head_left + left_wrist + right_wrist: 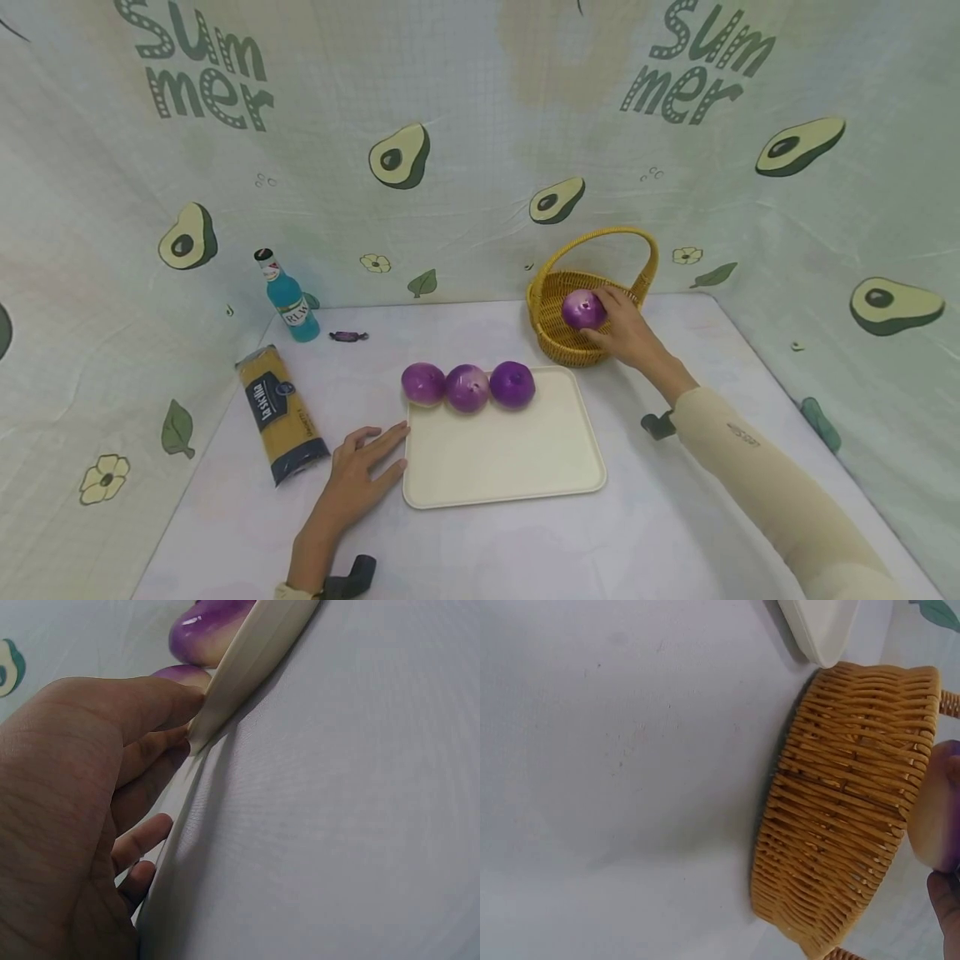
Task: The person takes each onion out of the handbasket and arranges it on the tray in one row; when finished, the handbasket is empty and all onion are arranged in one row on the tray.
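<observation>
My right hand [628, 329] grips a round purple vegetable [583, 310] with a pale underside, holding it over the yellow wicker basket [573, 354]. In the right wrist view, this vegetable [930, 814] shows above the rim of the basket [840, 802]. Three similar purple vegetables [467, 388] form a row along the back left of the cream tray [502, 467]. Fairly straight fingers of my left hand [356, 483] touch the tray's left edge. The left wrist view shows those fingertips [187, 705] against the tray wall [247, 667].
A blue bottle [292, 304] stands at the back left, near a small wrapped candy [348, 337]. Left of my left hand lies a yellow pasta packet [281, 417]. Printed cloth walls [480, 233] enclose the table's back and sides. The basket's tall handle [600, 233] arches upward.
</observation>
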Action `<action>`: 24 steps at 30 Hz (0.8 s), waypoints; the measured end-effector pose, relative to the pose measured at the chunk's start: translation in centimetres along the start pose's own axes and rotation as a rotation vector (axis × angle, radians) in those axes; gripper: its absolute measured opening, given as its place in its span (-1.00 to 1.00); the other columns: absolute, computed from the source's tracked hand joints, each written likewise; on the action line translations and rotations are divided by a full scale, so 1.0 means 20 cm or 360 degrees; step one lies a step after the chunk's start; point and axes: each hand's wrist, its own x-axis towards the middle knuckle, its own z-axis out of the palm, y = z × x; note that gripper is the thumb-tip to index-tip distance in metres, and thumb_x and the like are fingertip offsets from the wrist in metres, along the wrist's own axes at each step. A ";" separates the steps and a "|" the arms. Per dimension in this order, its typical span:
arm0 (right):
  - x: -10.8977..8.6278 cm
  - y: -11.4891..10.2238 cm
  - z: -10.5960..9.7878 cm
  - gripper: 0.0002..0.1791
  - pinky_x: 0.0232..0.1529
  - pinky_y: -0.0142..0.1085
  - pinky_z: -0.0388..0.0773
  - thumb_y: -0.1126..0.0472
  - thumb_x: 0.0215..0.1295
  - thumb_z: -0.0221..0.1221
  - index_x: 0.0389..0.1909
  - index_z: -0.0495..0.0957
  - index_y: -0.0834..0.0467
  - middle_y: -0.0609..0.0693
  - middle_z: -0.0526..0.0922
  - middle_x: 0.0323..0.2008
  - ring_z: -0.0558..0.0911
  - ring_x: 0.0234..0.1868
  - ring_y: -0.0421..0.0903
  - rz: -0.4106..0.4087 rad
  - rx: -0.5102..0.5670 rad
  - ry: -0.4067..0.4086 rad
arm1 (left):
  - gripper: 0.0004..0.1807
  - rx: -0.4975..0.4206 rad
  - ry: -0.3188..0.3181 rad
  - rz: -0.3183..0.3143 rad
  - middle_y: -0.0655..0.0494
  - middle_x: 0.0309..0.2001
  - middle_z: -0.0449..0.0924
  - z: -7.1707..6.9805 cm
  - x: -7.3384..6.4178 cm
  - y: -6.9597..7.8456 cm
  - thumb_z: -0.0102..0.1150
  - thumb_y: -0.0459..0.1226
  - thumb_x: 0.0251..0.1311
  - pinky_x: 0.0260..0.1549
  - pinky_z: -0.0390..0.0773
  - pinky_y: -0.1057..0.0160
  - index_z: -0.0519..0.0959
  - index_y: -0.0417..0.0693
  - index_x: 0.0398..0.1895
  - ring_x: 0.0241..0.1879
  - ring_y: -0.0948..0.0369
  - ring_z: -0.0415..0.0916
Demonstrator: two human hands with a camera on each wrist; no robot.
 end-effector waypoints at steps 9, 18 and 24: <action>-0.02 -0.02 0.00 -0.19 0.33 0.19 0.27 0.23 0.19 0.43 0.36 0.25 0.39 0.34 0.24 0.36 0.25 0.38 0.31 -0.0037 0.0002 0.0028 | -0.41 0.0006 -0.0002 0.0010 0.38 0.37 0.41 0.00 0.00 0.00 0.17 0.09 0.35 0.28 0.03 -0.21 0.39 0.37 0.44 0.37 0.07 0.14; -0.04 -0.04 0.00 -0.18 0.32 0.19 0.28 0.22 0.20 0.43 0.38 0.24 0.37 0.33 0.22 0.38 0.24 0.40 0.30 -0.0043 0.0008 0.0032 | -0.41 0.0001 -0.0015 0.0001 0.39 0.37 0.40 0.00 0.00 -0.01 0.17 0.09 0.35 0.26 0.02 -0.20 0.38 0.40 0.44 0.37 0.08 0.13; -0.06 -0.05 0.00 -0.20 0.31 0.16 0.31 0.24 0.19 0.43 0.37 0.26 0.38 0.31 0.26 0.34 0.28 0.37 0.27 -0.0088 0.0032 0.0043 | -0.41 -0.0002 -0.0010 0.0005 0.40 0.37 0.40 0.00 0.00 -0.01 0.17 0.09 0.35 0.27 0.03 -0.20 0.38 0.40 0.44 0.37 0.08 0.13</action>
